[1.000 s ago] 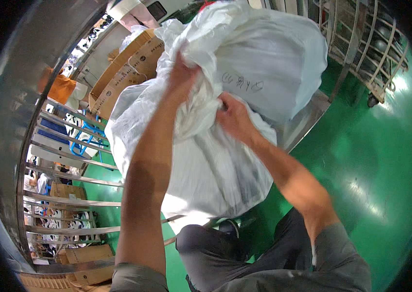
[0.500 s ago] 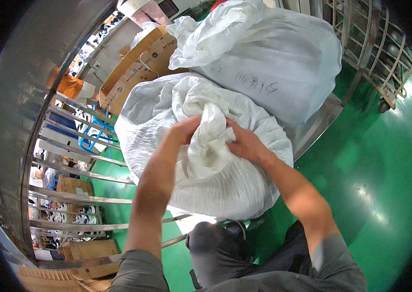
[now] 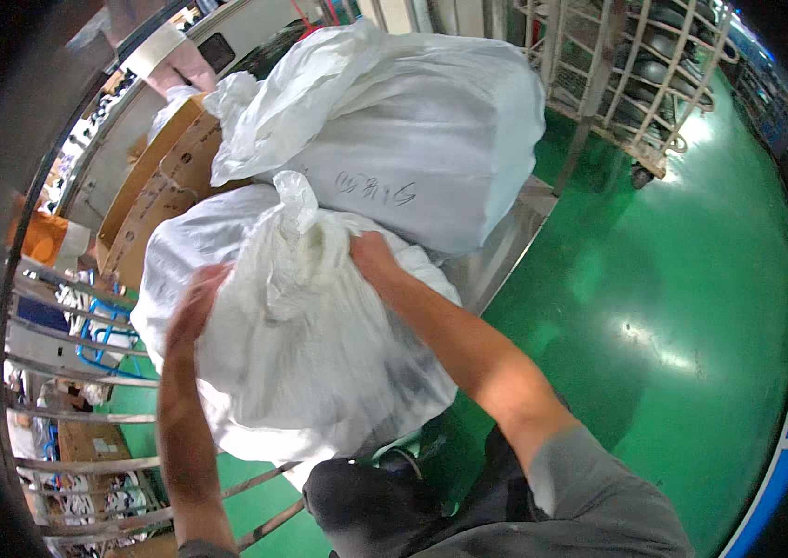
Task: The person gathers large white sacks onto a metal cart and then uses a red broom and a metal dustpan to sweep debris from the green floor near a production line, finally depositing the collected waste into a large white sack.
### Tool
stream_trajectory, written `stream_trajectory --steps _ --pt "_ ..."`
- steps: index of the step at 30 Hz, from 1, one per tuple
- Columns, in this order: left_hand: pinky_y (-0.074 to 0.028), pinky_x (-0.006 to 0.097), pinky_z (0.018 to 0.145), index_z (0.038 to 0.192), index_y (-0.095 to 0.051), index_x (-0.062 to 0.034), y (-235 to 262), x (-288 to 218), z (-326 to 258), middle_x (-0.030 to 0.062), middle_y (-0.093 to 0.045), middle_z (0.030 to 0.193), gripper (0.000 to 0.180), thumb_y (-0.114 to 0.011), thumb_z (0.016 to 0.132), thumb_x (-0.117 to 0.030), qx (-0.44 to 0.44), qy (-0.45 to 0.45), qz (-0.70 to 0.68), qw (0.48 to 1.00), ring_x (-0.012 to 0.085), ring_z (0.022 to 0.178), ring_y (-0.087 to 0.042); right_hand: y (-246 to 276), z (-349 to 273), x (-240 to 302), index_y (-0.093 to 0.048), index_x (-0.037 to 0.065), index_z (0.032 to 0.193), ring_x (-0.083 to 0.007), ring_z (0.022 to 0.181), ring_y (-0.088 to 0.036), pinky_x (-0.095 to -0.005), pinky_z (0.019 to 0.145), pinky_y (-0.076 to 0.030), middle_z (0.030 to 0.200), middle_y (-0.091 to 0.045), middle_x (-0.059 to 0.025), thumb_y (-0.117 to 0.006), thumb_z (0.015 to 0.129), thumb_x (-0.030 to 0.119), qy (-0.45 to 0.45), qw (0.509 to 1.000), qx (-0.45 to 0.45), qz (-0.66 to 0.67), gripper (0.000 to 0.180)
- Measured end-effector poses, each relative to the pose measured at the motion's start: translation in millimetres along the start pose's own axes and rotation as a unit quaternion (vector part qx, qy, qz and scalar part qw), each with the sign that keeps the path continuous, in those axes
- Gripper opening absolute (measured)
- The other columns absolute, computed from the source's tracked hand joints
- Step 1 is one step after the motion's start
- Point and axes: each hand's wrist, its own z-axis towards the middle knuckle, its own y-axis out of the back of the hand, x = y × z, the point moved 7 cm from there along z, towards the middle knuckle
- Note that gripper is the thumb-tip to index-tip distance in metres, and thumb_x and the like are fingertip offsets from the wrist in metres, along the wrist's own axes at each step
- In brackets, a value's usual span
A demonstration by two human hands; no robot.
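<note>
A big, stuffed white woven sack (image 3: 310, 372) stands in front of me, its loose top gathered into a crumpled tuft. My left hand (image 3: 200, 290) is at the left side of the gathered cloth, its fingers curled in and slightly blurred. On the other side, my right hand (image 3: 373, 255) is closed on a fold of the same sack, fingertips hidden in the cloth. The tuft rises between the two hands. Right behind leans a second full white sack (image 3: 431, 139), with dark handwriting on its side and a bunched mouth at its left.
Both sacks are on a metal platform (image 3: 506, 246) with a barred rail (image 3: 87, 414) along the left. An open cardboard box (image 3: 157, 200) stands behind on the left. A wheeled wire cage cart (image 3: 636, 102) is at the far right, on the green floor (image 3: 654, 279).
My hands have moved apart from the twisted neck to the sides of the sack's gathered top. The cloth between them stands up looser. The whole view has shifted to the right.
</note>
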Motion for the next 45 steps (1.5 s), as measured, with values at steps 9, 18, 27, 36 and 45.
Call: stream_trajectory --steps 9,18,27,36,45 --pt "-0.045 0.043 0.080 0.102 -0.061 0.0075 -90.0 -103.0 -48.9 0.0263 -0.065 0.094 0.048 -0.050 0.085 -0.036 -0.176 -0.170 0.149 0.958 0.0422 0.093 -0.060 -98.4 111.2 45.5 -0.067 0.000 0.077 -0.0216 0.065 -0.061 -0.0372 0.061 -0.049 0.074 -0.064 -0.0199 -0.056 0.078 0.027 0.327 0.892 0.071 -0.303 0.029" --pt "-0.050 0.041 0.074 0.095 -0.069 -0.0025 12.0 7.5 24.8 0.0198 -0.067 0.097 0.037 -0.056 0.080 -0.033 -0.230 -0.068 0.442 0.864 0.0318 0.090 -0.065 -95.1 -103.2 71.3 -0.034 0.004 0.139 -0.0342 0.129 -0.035 -0.0461 0.103 -0.033 0.140 -0.038 -0.0158 -0.066 0.077 0.035 0.495 0.749 -0.009 -0.440 0.076" --pt "-0.053 0.036 0.075 0.110 -0.065 -0.0115 16.4 -27.1 -10.2 0.0095 -0.065 0.097 0.044 -0.064 0.083 -0.045 0.029 0.136 0.256 0.957 0.0227 0.083 -0.062 -99.5 -40.0 -1.6 -0.060 0.003 0.115 -0.0288 0.106 -0.059 -0.0420 0.090 -0.044 0.116 -0.062 -0.0130 -0.051 0.088 0.049 0.180 0.804 0.191 -0.534 0.054" --pt "-0.029 0.056 0.103 0.142 -0.036 -0.0236 -83.1 -65.4 -56.9 0.0151 -0.028 0.148 0.087 -0.062 0.071 -0.067 -0.124 -0.218 0.559 0.790 0.0386 0.130 -0.032 -39.4 -45.3 41.1 -0.061 0.003 0.113 -0.0322 0.109 -0.054 -0.0388 0.092 -0.042 0.115 -0.059 -0.0173 -0.058 0.083 0.032 0.279 0.897 0.186 -0.288 0.042" --pt "-0.047 0.040 0.085 0.114 -0.060 -0.0115 -29.1 -36.7 -6.6 0.0128 -0.064 0.103 0.041 -0.037 0.097 -0.041 -0.211 -0.193 0.515 0.808 0.0327 0.094 -0.062 88.9 -189.6 -190.0 -0.031 -0.007 0.139 -0.0342 0.132 -0.036 -0.0385 0.109 -0.027 0.142 -0.035 -0.0269 -0.059 0.085 0.052 -0.174 0.941 -0.254 0.139 0.086"
